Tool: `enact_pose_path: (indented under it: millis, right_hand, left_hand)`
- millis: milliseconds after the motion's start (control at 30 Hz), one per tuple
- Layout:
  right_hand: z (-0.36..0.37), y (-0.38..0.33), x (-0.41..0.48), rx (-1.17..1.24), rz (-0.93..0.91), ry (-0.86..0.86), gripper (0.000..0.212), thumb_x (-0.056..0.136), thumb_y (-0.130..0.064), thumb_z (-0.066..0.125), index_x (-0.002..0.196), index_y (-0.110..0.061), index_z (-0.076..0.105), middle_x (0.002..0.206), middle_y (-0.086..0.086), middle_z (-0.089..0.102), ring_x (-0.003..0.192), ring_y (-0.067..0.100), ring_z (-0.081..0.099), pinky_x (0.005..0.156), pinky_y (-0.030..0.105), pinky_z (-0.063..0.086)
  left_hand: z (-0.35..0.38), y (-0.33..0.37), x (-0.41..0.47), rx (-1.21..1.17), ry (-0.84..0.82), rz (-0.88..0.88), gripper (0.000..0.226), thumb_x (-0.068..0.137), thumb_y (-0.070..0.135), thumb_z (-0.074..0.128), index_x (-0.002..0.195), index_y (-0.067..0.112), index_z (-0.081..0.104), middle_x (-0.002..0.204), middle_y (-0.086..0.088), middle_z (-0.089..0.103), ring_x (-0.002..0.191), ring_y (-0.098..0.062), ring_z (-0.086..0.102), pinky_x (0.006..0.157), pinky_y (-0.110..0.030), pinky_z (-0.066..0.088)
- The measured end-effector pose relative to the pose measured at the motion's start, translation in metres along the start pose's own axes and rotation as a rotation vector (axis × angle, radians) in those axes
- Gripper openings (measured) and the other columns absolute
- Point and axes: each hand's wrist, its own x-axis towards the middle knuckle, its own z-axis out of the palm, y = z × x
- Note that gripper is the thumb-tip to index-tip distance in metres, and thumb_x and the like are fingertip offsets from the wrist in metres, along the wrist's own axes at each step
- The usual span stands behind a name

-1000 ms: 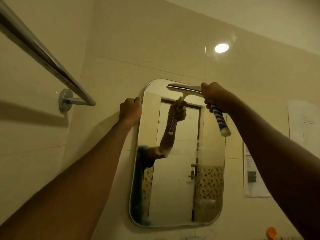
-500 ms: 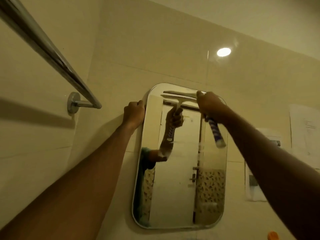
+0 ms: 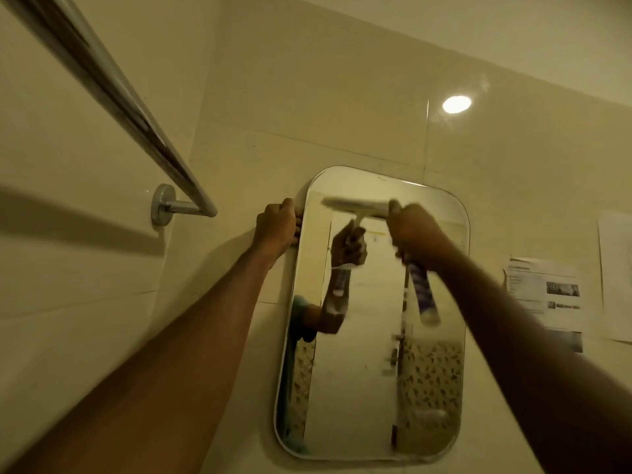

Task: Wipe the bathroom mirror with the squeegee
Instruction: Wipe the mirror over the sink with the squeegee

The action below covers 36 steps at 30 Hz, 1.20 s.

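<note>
The left hand (image 3: 277, 224) curls its fingers round the mirror's (image 3: 359, 388) left edge near the top corner, likely to steady it. The right hand's (image 3: 413, 234) fingers clamp the squeegee (image 3: 355, 204) handle, its blade lying across the glass near the top edge, placed for a downward pull.

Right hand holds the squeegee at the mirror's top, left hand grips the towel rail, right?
Not the towel rail: in the head view the left hand grips the mirror by its left edge. The right hand holds the squeegee near the top.

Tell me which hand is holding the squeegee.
The right hand: it grips the squeegee by its striped handle, while the left hand holds the left edge of the mirror.
</note>
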Motion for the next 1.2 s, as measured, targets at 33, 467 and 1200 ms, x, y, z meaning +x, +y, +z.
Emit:
enact_pose_path:
  millis: [33, 467, 1200]
  right_hand:
    - [-0.01, -0.014, 0.013, 0.012, -0.02, 0.017, 0.034, 0.104, -0.029, 0.03, 0.102, -0.003, 0.052, 0.073, 0.009, 0.054, 0.052, 0.015, 0.052, 0.054, 0.031, 0.052]
    - [0.03, 0.015, -0.046, -0.07, 0.06, -0.173, 0.037, 0.102, -0.035, 0.035, 0.08, -0.011, 0.052, 0.067, 0.004, 0.056, 0.049, 0.011, 0.053, 0.044, 0.021, 0.045]
    - [0.009, -0.02, -0.011, -0.046, -0.093, -0.09, 0.027, 0.104, -0.022, 0.03, 0.084, -0.011, 0.045, 0.079, 0.009, 0.055, 0.067, 0.022, 0.06, 0.069, 0.038, 0.059]
  left_hand:
    - [0.0, 0.0, 0.0, -0.014, -0.013, -0.013, 0.051, 0.098, 0.033, 0.028, 0.106, 0.0, 0.066, 0.098, -0.017, 0.071, 0.088, -0.03, 0.07, 0.082, -0.042, 0.06]
    - [-0.005, 0.002, -0.001, -0.114, -0.098, -0.067, 0.07, 0.096, 0.047, 0.012, 0.093, 0.005, 0.068, 0.097, -0.023, 0.072, 0.089, -0.034, 0.07, 0.087, -0.047, 0.058]
    - [-0.011, 0.001, -0.005, -0.097, -0.144, -0.099, 0.064, 0.098, 0.043, 0.015, 0.104, 0.003, 0.065, 0.094, -0.017, 0.07, 0.085, -0.028, 0.068, 0.079, -0.039, 0.058]
